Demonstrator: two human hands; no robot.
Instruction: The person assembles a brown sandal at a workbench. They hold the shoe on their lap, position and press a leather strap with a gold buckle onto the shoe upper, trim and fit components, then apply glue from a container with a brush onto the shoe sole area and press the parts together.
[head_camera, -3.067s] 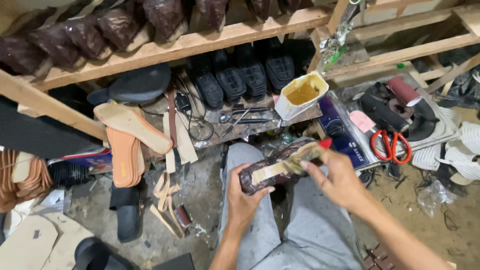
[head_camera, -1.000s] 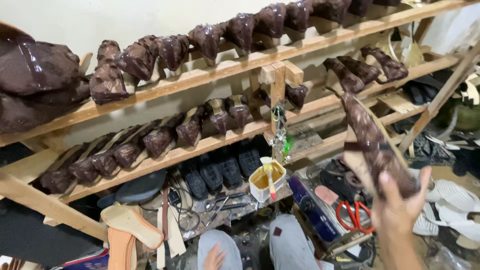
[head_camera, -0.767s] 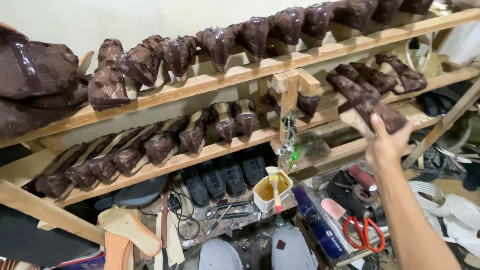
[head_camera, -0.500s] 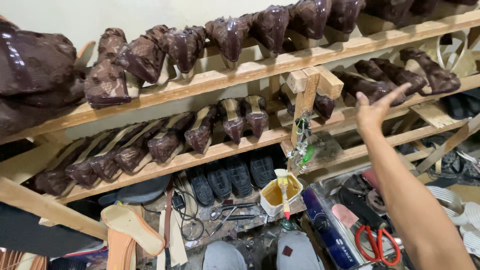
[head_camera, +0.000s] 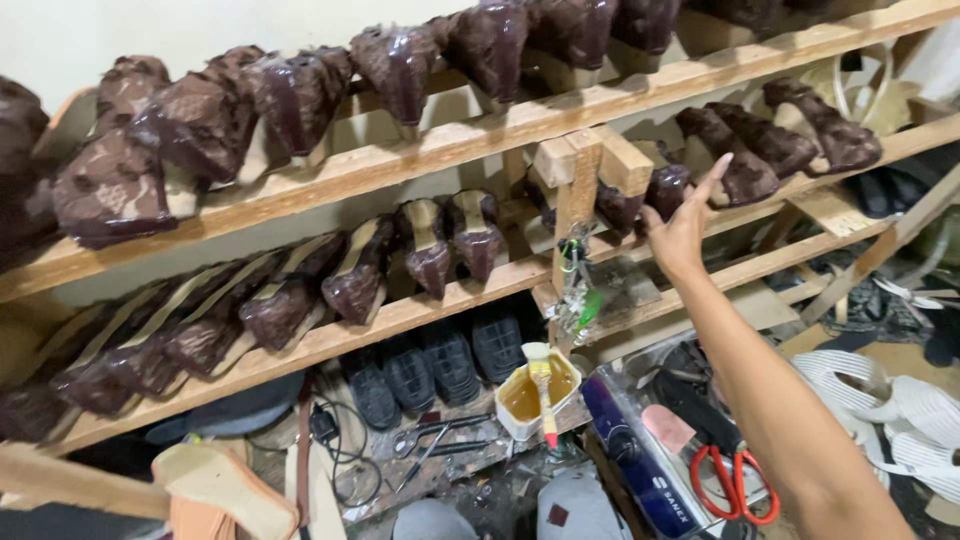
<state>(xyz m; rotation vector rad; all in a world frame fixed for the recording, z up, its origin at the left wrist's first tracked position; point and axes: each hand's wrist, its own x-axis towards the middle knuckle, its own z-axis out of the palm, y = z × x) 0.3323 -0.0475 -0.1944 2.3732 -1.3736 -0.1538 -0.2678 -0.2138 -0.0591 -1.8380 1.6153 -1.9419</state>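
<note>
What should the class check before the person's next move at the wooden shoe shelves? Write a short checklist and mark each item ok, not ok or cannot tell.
1. Right hand empty, fingers spread: ok.
2. Left hand in view: not ok.
3. Dark brown shoe nearest the hand resting on the middle shelf: ok.
4. Shoe fully seated and stable: cannot tell.
5. Glue pot upright, brush inside: ok.
6. Red-handled scissors clear of the forearm: cannot tell.

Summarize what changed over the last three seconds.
The right hand lifted the brown shoe upper from the lap to the middle shelf, set it among the others and let go; it is now open beside it. The left hand has left view. Glue tub and red scissors stayed put.
</note>
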